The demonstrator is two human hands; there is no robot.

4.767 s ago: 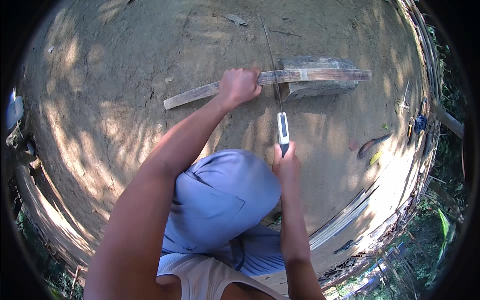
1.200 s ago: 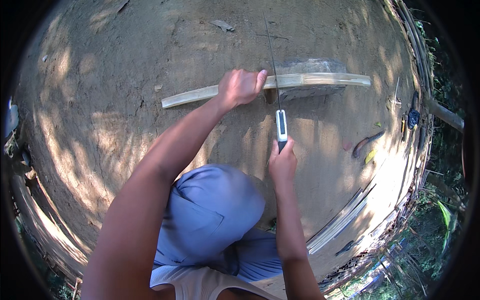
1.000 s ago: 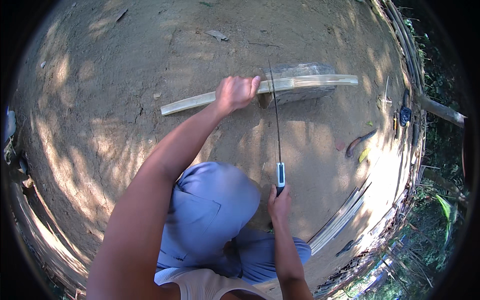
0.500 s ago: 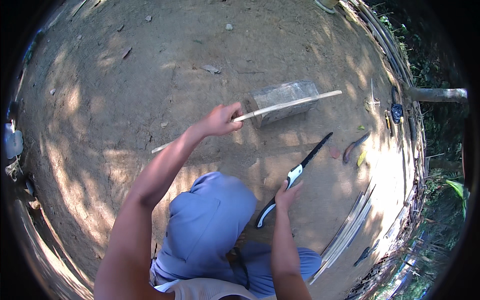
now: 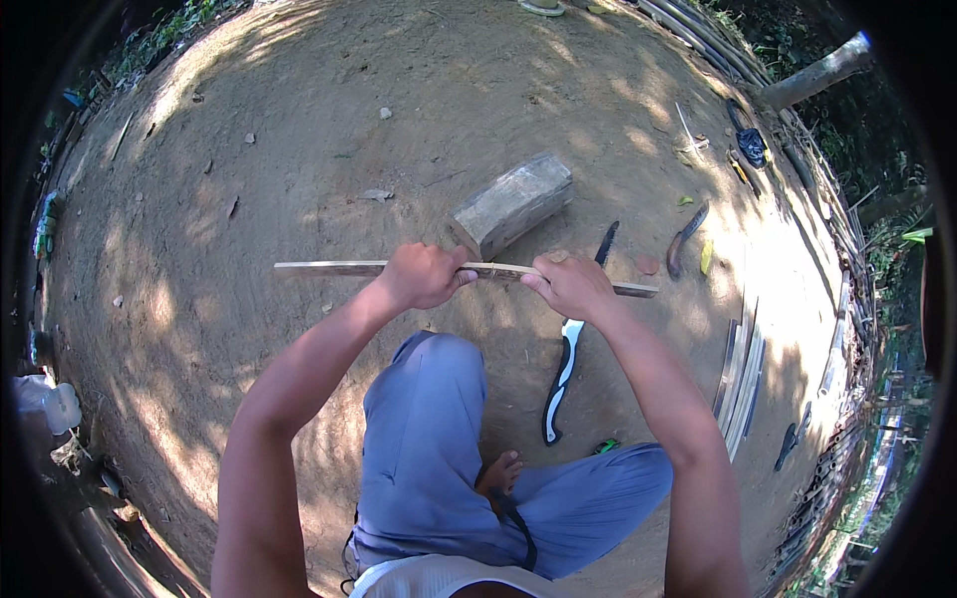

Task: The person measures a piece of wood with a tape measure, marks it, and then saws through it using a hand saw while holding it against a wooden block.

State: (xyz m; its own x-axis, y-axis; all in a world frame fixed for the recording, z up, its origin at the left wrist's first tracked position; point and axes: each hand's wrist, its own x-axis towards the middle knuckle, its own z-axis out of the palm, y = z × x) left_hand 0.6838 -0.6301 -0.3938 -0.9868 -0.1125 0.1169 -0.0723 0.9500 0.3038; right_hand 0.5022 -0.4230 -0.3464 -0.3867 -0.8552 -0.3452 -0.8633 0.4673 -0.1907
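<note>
A thin strip of split bamboo [image 5: 496, 270] is held level across the front of me, in both fists. My left hand [image 5: 427, 275] is closed round it left of a node. My right hand [image 5: 575, 286] grips it on the other side of that node, and both strip ends stick out past the hands. Just beyond the strip lies a squared wooden block [image 5: 513, 202] on the dirt. A folding saw with a black and white handle [image 5: 562, 384] lies on the ground below my right hand, its black blade [image 5: 607, 241] partly hidden behind that hand.
Several bamboo strips [image 5: 740, 384] lie on the ground at the right. A curved, dark-bladed knife [image 5: 684, 239] rests beside a yellow leaf [image 5: 707, 257]. Farther off are a black plastic bag [image 5: 751, 148] and a post [image 5: 819, 72]. Clear plastic containers [image 5: 58, 407] stand at the far left.
My right hand has let go of the saw, which now lies on the ground, and has taken hold of the bamboo strip. The strip has turned level and come nearer to me, off the block.
</note>
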